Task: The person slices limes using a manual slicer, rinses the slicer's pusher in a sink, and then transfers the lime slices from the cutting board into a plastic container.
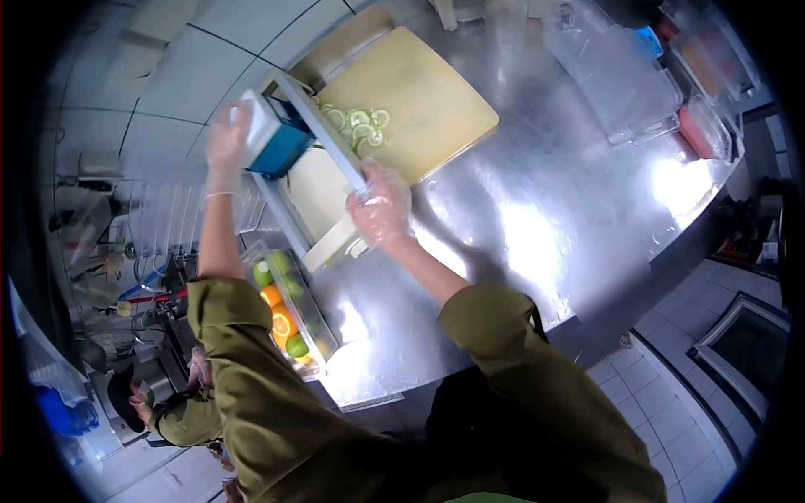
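Observation:
A slicer frame with grey rails [323, 134] lies across the steel counter, its far end by the cutting board. My left hand [226, 142], in a clear glove, is closed on the white end of a teal-and-white block [281, 144] sitting between the rails. Whatever is under the block is hidden. My right hand [382, 205], also gloved, grips the near end of the slicer frame. Pale green citrus slices [360, 126] lie in a loose pile beside the slicer, on the yellowish cutting board [428, 84].
A clear bin [323, 339] of green and orange citrus, one orange cut, stands near the slicer's close end. Clear plastic containers [620, 84] sit at the far right of the steel counter [478, 210]. Another person [180, 415] is at lower left.

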The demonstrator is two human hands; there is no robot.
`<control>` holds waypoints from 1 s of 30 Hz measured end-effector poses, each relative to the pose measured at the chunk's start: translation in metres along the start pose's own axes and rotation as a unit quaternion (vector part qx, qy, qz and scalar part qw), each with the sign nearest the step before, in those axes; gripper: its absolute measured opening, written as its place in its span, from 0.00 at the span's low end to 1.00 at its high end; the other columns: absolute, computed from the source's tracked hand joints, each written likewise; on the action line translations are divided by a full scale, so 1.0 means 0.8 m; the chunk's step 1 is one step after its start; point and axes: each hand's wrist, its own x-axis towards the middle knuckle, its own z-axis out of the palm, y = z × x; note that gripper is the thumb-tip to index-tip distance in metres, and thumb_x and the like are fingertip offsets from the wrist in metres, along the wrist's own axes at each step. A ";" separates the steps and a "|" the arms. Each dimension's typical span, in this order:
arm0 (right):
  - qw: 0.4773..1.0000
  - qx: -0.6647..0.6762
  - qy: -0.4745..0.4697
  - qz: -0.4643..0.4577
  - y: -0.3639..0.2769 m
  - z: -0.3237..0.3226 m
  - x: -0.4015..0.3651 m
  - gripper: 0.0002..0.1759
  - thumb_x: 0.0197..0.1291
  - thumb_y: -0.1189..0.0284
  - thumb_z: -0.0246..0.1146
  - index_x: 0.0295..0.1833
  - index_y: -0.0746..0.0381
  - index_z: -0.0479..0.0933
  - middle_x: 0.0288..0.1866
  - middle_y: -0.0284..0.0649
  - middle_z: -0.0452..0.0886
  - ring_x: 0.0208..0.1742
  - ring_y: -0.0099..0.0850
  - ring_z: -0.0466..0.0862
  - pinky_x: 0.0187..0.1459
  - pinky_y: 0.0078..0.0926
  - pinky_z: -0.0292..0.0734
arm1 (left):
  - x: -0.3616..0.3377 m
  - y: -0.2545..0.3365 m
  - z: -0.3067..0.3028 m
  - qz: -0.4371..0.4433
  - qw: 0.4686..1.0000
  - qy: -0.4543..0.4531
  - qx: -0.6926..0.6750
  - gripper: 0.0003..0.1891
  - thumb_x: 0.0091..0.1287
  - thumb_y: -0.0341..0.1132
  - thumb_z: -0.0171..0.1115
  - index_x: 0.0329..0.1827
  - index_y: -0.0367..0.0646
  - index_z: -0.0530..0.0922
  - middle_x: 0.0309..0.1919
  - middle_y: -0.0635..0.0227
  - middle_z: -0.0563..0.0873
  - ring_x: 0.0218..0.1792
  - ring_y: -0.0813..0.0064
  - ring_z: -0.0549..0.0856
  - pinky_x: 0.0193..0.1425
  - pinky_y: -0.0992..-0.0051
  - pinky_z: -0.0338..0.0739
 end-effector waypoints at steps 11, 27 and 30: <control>0.965 0.237 -0.005 0.111 0.001 -0.010 -0.014 0.32 0.39 0.75 0.64 0.57 0.60 0.70 0.53 0.46 0.75 0.53 0.43 0.73 0.54 0.43 0.65 | 0.127 -0.129 -0.021 0.066 0.989 -0.097 -0.088 0.22 0.74 0.48 0.45 0.62 0.45 0.73 0.52 0.61 0.78 0.55 0.69 0.77 0.59 0.68 0.71; 0.989 0.119 0.048 0.078 -0.002 0.009 -0.013 0.23 0.53 0.70 0.58 0.55 0.69 0.70 0.46 0.49 0.75 0.46 0.49 0.76 0.53 0.50 0.64 | -0.029 -0.030 -0.042 0.003 0.996 -0.020 -0.081 0.24 0.71 0.51 0.50 0.52 0.37 0.77 0.42 0.67 0.80 0.41 0.77 0.79 0.45 0.76 0.76; 0.995 0.063 -0.062 0.055 0.002 0.002 -0.007 0.30 0.54 0.62 0.60 0.59 0.69 0.67 0.51 0.51 0.75 0.46 0.45 0.76 0.45 0.47 0.67 | -0.012 -0.051 -0.049 0.043 0.998 -0.038 -0.036 0.24 0.69 0.50 0.51 0.53 0.37 0.77 0.43 0.66 0.81 0.41 0.76 0.80 0.45 0.75 0.77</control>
